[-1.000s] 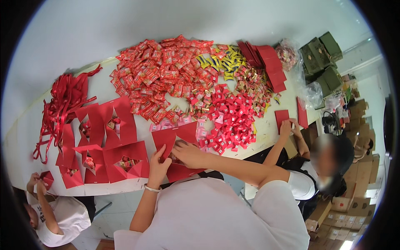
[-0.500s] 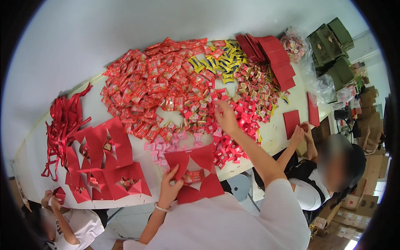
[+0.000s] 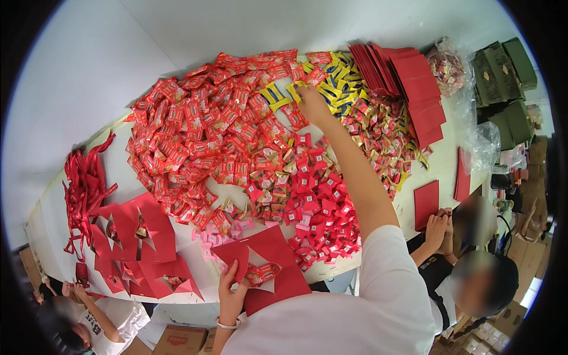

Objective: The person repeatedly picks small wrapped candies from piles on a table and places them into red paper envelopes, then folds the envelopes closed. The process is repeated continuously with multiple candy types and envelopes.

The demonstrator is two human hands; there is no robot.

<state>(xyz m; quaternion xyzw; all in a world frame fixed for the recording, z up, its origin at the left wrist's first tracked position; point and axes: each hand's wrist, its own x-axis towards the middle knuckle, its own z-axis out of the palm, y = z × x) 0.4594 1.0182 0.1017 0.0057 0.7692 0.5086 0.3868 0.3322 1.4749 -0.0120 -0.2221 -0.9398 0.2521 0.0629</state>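
My left hand [image 3: 232, 291] grips the left edge of an unfolded red paper box [image 3: 269, 241] near the table's front edge. Through the box's star-shaped opening, a red candy packet [image 3: 262, 274] shows; what lies under it is hidden. My right arm stretches across the table, and my right hand [image 3: 313, 106] is at the far side with its fingers closed on a yellow-wrapped candy [image 3: 293, 92]. Beside it lies a heap of yellow-and-blue candies [image 3: 340, 80]. Red candy packets [image 3: 195, 121] pile up to the left, and bright pink-red wrapped candies [image 3: 322, 204] lie nearer me.
Several opened red boxes with candies [image 3: 160, 228] and red ribbons [image 3: 86, 183] lie at left. Flat red boxes [image 3: 417, 83] are stacked at far right, near a plastic bag of candies [image 3: 447, 71] and green boxes [image 3: 500, 71]. Co-workers sit at both ends, their hands [image 3: 436, 232] busy.
My right hand has moved from the pink-red candies farther out to the yellow ones. My left hand still holds the red box. The whole view has shifted slightly.
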